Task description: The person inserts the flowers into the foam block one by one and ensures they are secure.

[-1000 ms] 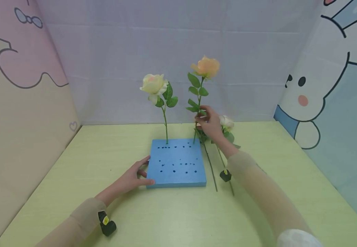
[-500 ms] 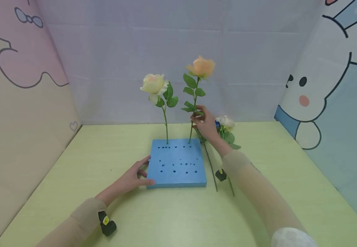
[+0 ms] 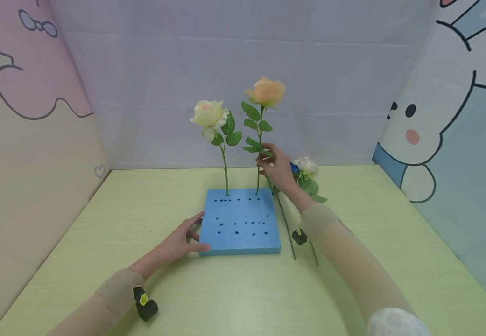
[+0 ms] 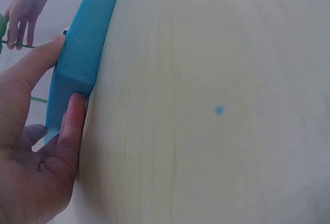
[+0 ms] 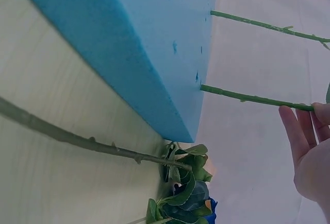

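A peach artificial rose [image 3: 266,92] stands upright at the back right of a blue foam block [image 3: 243,241] full of small holes. My right hand [image 3: 279,171] pinches its green stem below the leaves. In the right wrist view the stem [image 5: 242,97] meets the block's top face at its lower end. A cream rose [image 3: 210,115] stands in the block's back row to the left, untouched. My left hand [image 3: 177,242] holds the block's near left corner, thumb on the top edge and fingers against the left side, as the left wrist view shows.
Right of the block, a white rose [image 3: 307,166] and a blue flower [image 3: 294,167] lie on the pale table [image 3: 243,298], partly behind my right hand. Bare stems [image 3: 286,228] run toward me. A light cloth [image 3: 163,93] hangs behind the table.
My right hand has shifted left with the peach rose. Its stem's foot has moved from the block's back right corner slightly leftward along the back. The left hand and block have stayed still.
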### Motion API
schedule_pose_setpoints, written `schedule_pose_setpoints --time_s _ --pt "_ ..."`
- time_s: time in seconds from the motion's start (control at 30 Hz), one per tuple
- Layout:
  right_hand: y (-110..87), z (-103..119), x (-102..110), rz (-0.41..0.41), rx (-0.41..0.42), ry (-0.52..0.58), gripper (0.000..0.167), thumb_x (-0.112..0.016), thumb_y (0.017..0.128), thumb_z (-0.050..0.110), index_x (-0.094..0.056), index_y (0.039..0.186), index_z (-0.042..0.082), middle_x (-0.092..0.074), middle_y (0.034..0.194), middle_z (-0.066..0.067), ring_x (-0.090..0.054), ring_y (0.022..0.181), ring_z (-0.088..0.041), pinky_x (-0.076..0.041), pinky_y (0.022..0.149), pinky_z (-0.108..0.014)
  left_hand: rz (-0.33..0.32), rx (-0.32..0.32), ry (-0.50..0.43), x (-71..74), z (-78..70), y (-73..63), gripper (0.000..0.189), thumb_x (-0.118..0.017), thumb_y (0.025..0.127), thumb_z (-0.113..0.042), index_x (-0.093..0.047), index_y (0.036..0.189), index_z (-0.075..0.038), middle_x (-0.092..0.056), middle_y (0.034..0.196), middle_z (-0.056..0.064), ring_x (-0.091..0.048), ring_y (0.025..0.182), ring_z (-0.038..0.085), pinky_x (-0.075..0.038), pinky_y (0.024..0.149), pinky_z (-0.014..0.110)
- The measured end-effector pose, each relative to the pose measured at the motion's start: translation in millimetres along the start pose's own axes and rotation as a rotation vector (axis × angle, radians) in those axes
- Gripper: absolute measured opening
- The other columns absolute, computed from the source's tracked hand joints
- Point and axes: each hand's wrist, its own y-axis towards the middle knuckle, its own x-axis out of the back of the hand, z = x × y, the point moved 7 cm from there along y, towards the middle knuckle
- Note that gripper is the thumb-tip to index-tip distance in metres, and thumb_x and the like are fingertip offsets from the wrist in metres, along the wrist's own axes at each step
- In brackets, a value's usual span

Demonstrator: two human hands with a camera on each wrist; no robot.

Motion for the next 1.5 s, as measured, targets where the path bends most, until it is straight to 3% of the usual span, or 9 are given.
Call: schedule_pose_setpoints --time_s 0.47,0.8,0.93,1.17,1.37,1.5 --pt "-1.5 6.4 -0.8 0.001 0.028 0.012 0.043 -0.058 0.097 0.004 -0.05 0.139 0.008 -0.065 0.11 -0.024 -0.066 0.1 -0.043 -0.06 0.076 -0.044 0.003 -0.007 -0.01 -0.8 1.7 0.4 0.104 -0.083 0.079 -0.037 -0.019 0.159 -0.021 -0.032 0.16 0.011 -0.056 0.105 0.02 -0.045 0.077 0.029" --pt "-0.8 0.2 -3.7 0.013 0.035 0.004 0.043 -0.061 0.096 0.004 -0.051 0.138 0.009 -0.065 0.111 -0.023 -0.068 0.098 -0.038 -0.059 0.078 -0.049 0.005 -0.011 -0.01 -0.9 1.9 0.4 0.104 -0.083 0.078 -0.037 -0.019 0.159 -0.022 -0.032 0.16 0.01 -0.056 0.106 0.021 -0.045 0.079 0.031" --pt "-4.1 8.5 -5.0 0.035 0.037 -0.012 0.044 -0.061 0.095 0.002 -0.051 0.138 0.004 -0.065 0.112 -0.027 -0.067 0.1 -0.04 -0.058 0.078 -0.051 0.004 -0.01 -0.012 -0.8 2.1 0.3 0.104 -0.083 0.079 -0.037 -0.019 0.159 -0.022 -0.032 0.16 0.01 -0.055 0.106 0.021 -0.044 0.079 0.031" --pt "-15.1 33.1 -3.2 0.054 0.041 -0.04 0.043 -0.06 0.095 -0.001 -0.05 0.137 -0.002 -0.064 0.113 -0.031 -0.067 0.101 -0.043 -0.06 0.073 -0.037 0.003 -0.014 -0.004 0.0 1.1 -0.8 0.104 -0.083 0.079 -0.038 -0.019 0.159 -0.022 -0.033 0.159 0.01 -0.055 0.106 0.02 -0.044 0.078 0.03" --pt "-7.0 10.3 -9.1 0.057 0.015 -0.05 0.041 -0.06 0.096 0.002 -0.051 0.136 0.004 -0.065 0.113 -0.028 -0.067 0.101 -0.041 -0.059 0.077 -0.046 0.003 -0.021 -0.008 -0.5 0.5 -0.9 0.103 -0.083 0.079 -0.036 -0.019 0.159 -0.021 -0.033 0.159 0.01 -0.055 0.105 0.02 -0.045 0.076 0.027" --pt "-3.5 -3.3 -13.9 0.068 0.009 -0.074 0.041 -0.061 0.097 0.006 -0.052 0.136 0.008 -0.066 0.114 -0.023 -0.068 0.101 -0.036 -0.06 0.077 -0.044 0.006 -0.026 -0.008 0.2 -0.4 -1.8 0.103 -0.082 0.08 -0.035 -0.019 0.159 -0.02 -0.032 0.159 0.012 -0.055 0.105 0.02 -0.045 0.075 0.026"
